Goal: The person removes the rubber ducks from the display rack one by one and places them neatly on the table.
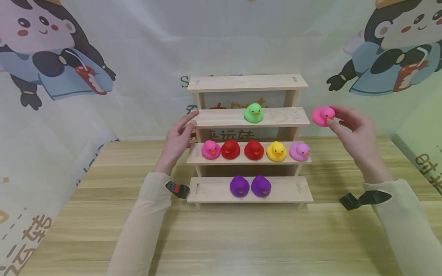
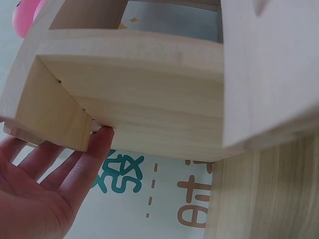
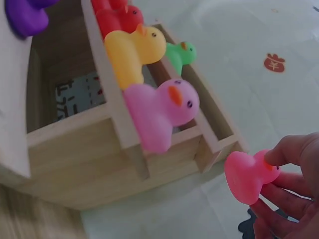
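Observation:
My right hand [image 1: 359, 134] pinches a hot-pink rubber duck [image 1: 320, 117] between thumb and fingers, in the air just off the right end of the second shelf from the top. At the opposite end of that shelf, my left hand [image 1: 175, 142] grips the stepped wooden rack [image 1: 221, 118], thumb on the near side. The left wrist view has a fingertip [image 2: 104, 134] against the wood under a board. A green duck [image 1: 253, 113] sits on this second shelf. Below it stand a pink duck [image 1: 211, 150], two red ducks [image 1: 230, 149], a yellow duck [image 1: 276, 151] and a lilac duck [image 1: 299, 151].
Two purple ducks [image 1: 239, 186] sit on the lowest shelf. The top shelf [image 1: 246, 82] is bare wood. The rack stands on a wood-grain table [image 1: 241, 237], with a printed cloth backdrop [image 1: 148, 76] close behind and at the sides.

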